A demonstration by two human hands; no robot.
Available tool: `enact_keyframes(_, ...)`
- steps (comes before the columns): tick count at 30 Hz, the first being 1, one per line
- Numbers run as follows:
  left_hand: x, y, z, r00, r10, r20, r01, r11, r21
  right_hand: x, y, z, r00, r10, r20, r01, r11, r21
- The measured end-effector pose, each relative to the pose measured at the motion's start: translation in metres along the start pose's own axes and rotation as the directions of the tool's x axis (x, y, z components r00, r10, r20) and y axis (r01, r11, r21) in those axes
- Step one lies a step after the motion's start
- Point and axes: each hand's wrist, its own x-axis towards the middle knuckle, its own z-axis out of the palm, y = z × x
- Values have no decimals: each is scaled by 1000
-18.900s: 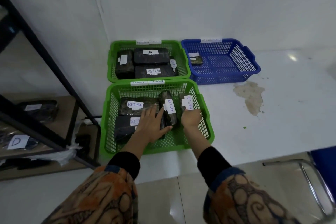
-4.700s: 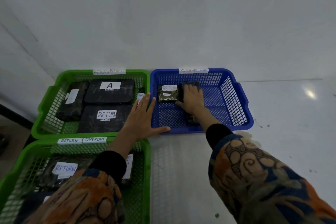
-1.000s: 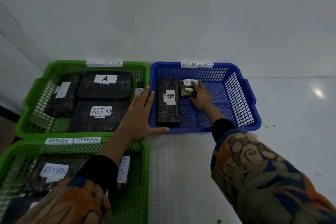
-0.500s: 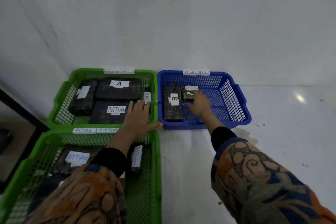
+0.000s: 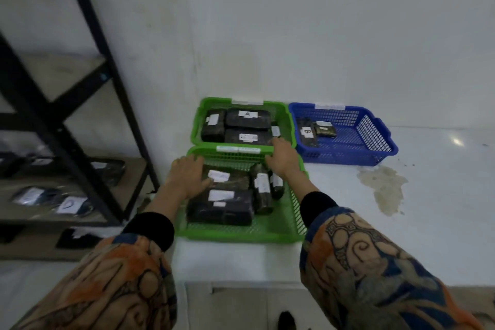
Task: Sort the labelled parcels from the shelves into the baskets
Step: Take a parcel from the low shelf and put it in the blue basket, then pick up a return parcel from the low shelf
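Both hands have left the blue basket (image 5: 348, 158) for the near green basket (image 5: 241, 236): left hand (image 5: 187, 177) flat on a labelled parcel (image 5: 235, 182), right hand (image 5: 282, 159) relaxed, empty, at its far rim. Unsorted shelf parcels (image 5: 71, 205) lie leftward, nearer the left hand

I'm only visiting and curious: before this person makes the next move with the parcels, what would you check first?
1. Hands free: the left hand rests flat on a parcel in the near green basket. The right hand lies at the basket's far rim. Neither grips anything: ok.
2. Work left: labelled shelf parcels wait: ok.
3. Room in the blue basket: two parcels, much bare floor: ok.
4. Room in the near green basket: four parcels, front strip bare: ok.
5. Rim labels readable: blurred: cannot tell.
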Motion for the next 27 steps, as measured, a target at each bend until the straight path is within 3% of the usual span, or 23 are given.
enact_keyframes(9,-148,-122,-3,980,-200,-12,200,980,11,-107,-156,65,970,-225,87,226,974,3)
enact_keyframes(19,-283,-233,14,852,-520,61,523,851,-41,-168,-288,136,856,-468,221,473,881,31)
enact_keyframes(27,-340,-332,39,781,-620,73,624,775,-97,-182,-384,209,778,-535,329,537,838,93)
